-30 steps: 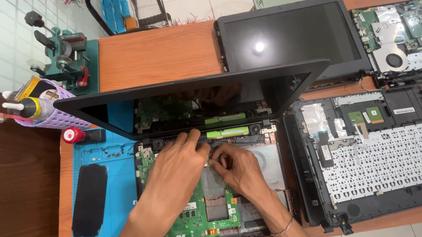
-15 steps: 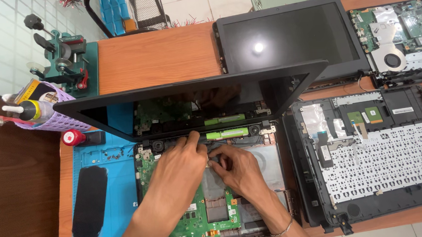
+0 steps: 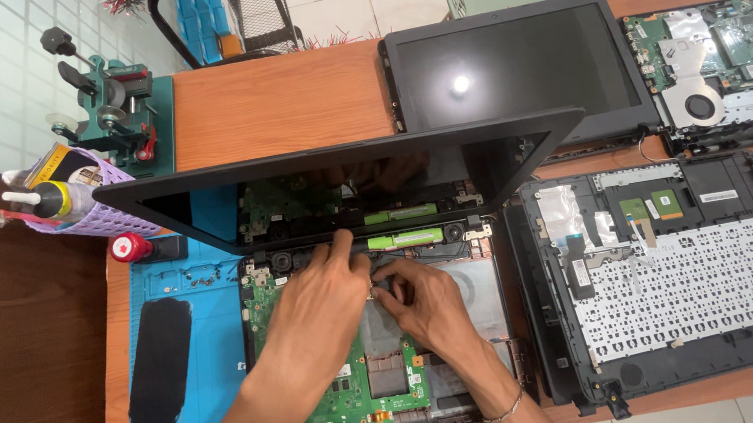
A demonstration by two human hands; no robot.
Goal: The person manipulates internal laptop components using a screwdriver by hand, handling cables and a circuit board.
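An opened laptop base (image 3: 453,294) lies in front of me with its green circuit board (image 3: 354,398) bare and its dark screen (image 3: 339,187) tilted up behind. My left hand (image 3: 321,304) rests on the board, fingertips reaching to the hinge edge beside a green battery bar (image 3: 405,236). My right hand (image 3: 422,301) sits just to its right, fingers pinched on a small dark part near the board's middle; what it grips is too small to tell.
A keyboard cover (image 3: 673,279) lies upside down at right. A second laptop screen (image 3: 516,65) and another bare board (image 3: 718,46) sit behind. A blue mat (image 3: 200,339) carries a black phone (image 3: 159,364); a purple basket (image 3: 85,205) and a green vise (image 3: 108,102) stand at left.
Both hands stay on the board; my left fingertips have crept slightly toward the hinge edge. Nothing else has moved.
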